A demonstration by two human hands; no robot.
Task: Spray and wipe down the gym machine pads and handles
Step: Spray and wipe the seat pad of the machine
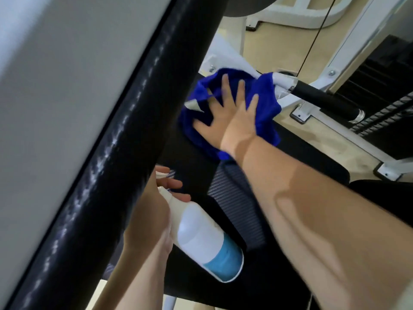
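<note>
My right hand (225,115) lies flat with spread fingers on a blue cloth (266,108), pressing it onto the far end of the black seat pad (297,153). My left hand (154,211) grips a white spray bottle (201,240) by its neck, lower centre, with blue liquid showing in the bottle's bottom. The nozzle end is hidden behind my fingers. A black upright pad (125,135) with white speckles along its edge runs diagonally across the left, very close to the camera.
A black foam-covered handle (328,99) with a chrome end sticks out past the cloth to the right. White machine frame (312,106) and bolted feet stand on a beige floor. A weight stack (380,92) and cable sit at the far right.
</note>
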